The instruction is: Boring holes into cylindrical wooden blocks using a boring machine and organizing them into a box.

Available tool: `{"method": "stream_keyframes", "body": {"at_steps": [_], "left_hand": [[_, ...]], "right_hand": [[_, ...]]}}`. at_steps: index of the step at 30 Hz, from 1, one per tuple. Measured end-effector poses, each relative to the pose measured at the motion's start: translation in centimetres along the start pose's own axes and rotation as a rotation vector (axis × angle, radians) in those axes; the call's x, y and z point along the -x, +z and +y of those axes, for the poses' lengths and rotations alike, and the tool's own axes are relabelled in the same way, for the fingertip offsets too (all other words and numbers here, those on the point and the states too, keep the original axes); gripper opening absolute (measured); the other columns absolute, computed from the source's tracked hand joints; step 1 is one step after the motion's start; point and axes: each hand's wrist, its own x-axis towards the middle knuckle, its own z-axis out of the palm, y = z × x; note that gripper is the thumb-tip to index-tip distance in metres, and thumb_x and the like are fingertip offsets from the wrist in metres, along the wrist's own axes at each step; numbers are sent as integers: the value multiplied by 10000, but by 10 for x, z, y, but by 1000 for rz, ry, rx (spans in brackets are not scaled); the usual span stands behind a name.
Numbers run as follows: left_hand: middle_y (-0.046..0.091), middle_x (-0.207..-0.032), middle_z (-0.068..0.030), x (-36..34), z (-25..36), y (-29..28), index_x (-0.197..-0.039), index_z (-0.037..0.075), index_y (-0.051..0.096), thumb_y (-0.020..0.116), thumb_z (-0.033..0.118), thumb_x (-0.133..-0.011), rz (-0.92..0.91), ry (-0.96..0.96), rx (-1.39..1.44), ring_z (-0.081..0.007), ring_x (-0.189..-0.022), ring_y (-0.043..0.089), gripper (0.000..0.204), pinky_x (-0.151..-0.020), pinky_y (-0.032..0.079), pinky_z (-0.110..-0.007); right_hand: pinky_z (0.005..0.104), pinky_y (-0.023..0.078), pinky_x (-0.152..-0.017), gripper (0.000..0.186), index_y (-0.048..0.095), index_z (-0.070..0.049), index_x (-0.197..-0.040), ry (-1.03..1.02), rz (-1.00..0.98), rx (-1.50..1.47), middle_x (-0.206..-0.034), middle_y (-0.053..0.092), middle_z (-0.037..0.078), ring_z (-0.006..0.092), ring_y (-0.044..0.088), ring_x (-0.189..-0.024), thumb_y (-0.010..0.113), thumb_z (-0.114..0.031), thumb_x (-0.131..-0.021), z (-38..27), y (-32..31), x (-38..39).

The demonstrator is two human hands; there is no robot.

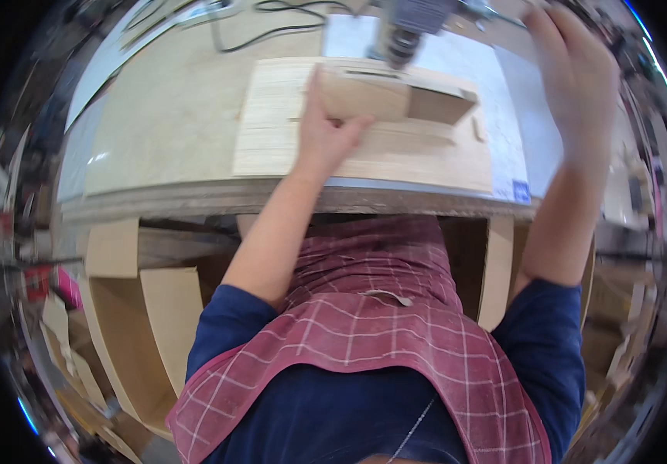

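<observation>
My left hand (326, 139) grips the left end of a small pale wooden box (364, 97), thumb along its near side and fingers at its left end. The box lies on a flat light wooden board (287, 147); a dark slot shows along its top edge. Right above the box's far edge is the chuck (403, 48) of a drill press (419, 14). My right hand (577, 77), raised at the upper right and somewhat blurred, has its fingers curled at the end of the drill press's thin lever (500, 15).
The worktable (171, 131) has a worn front edge. A black cable (271, 31) winds across its back. A bluish-white sheet (507, 116) lies under the board's right side. Open cardboard boxes (128, 332) stand below the table at left and right of my checked apron (364, 325).
</observation>
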Motion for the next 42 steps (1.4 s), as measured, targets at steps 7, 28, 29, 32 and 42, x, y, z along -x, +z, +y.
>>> {"method": "stream_keyframes", "body": {"at_steps": [7,28,29,32,42], "left_hand": [[258,-1381,-165,2,-40,12,-1341,14,243,752,117,-581,117,257,-143,-248,-1262,279,921,-1016,285,-330],[332,-1285,-216,10,10,-1,-1355,46,120,730,72,-577,-9,73,-186,-345,-1162,392,988,-973,340,-363],[330,-1286,-216,11,11,-1,-1354,46,119,731,73,-578,-11,70,-175,-346,-1164,390,989,-975,337,-365],[334,-1284,-213,11,7,-1,-1354,45,116,732,75,-576,9,103,-195,-343,-1170,383,992,-981,330,-364],[337,-1287,-209,9,-1,2,-1347,41,140,742,77,-568,49,153,-186,-334,-1186,367,984,-991,316,-351]], "right_hand": [[269,394,-880,376,558,-27,-1137,137,-21,-66,-1111,584,92,173,531,-1017,438,-301,-909,76,34,31],[251,497,-631,295,629,36,-916,-16,425,-335,-817,630,116,176,602,-720,484,-220,-903,83,118,64],[249,498,-589,267,632,52,-874,-35,477,-382,-753,624,117,173,598,-661,500,-180,-896,84,121,64],[257,499,-594,268,630,50,-860,-26,548,-429,-754,622,123,178,592,-652,490,-175,-899,86,130,65],[259,476,-530,256,582,52,-800,-94,598,-370,-690,587,102,162,553,-590,482,-160,-903,64,138,75]]}}
